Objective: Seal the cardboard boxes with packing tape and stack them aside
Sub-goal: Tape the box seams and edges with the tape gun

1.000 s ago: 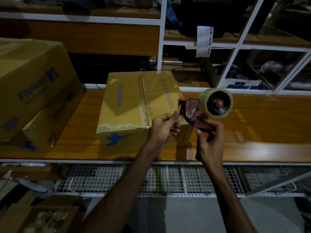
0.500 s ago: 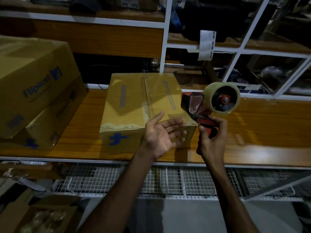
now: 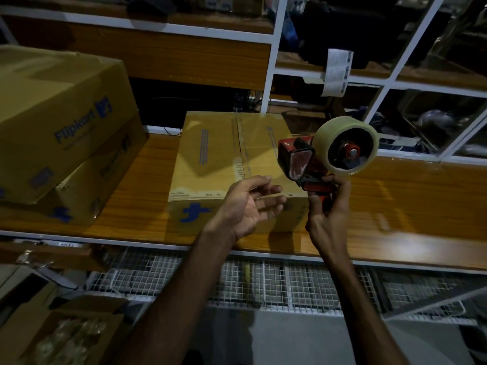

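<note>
A closed cardboard box [image 3: 210, 156] with clear tape along its top seam sits on the wooden bench [image 3: 408, 206]. My right hand [image 3: 329, 214] grips the handle of a red tape dispenser [image 3: 303, 162] carrying a clear tape roll [image 3: 345, 143], held up just right of the box. My left hand [image 3: 250, 206] hovers palm-up, fingers spread, in front of the box's near right corner, holding nothing. Two larger sealed boxes [image 3: 52, 122] lie stacked at the left of the bench.
White-framed shelving [image 3: 268, 61] rises behind the bench, with a paper label [image 3: 337, 72] hanging from it. A white wire rack [image 3: 290, 280] runs under the bench. An open carton [image 3: 66, 335] with clear items stands on the floor at lower left.
My left hand let go of the dispenser's front and opened, palm up. My right hand raised the dispenser a little higher and to the right.
</note>
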